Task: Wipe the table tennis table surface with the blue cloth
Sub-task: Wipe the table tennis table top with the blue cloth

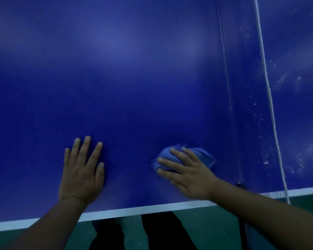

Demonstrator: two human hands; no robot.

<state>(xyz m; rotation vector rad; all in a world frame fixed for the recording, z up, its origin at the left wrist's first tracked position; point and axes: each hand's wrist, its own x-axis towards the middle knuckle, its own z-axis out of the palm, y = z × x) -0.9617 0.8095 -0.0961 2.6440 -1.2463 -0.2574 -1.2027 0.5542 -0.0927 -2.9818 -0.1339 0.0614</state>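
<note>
Straight fingers point(172, 162) on blue cloth point(202, 156)

Bunched blue cloth point(183, 157) on dark blue table point(134, 78), near net.

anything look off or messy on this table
Yes: whitish specks and smears dot the table surface beside and beyond the net, on the right, still unwiped. The blue cloth is bunched under the right hand; the left hand lies flat. Nothing looks damaged.
</note>
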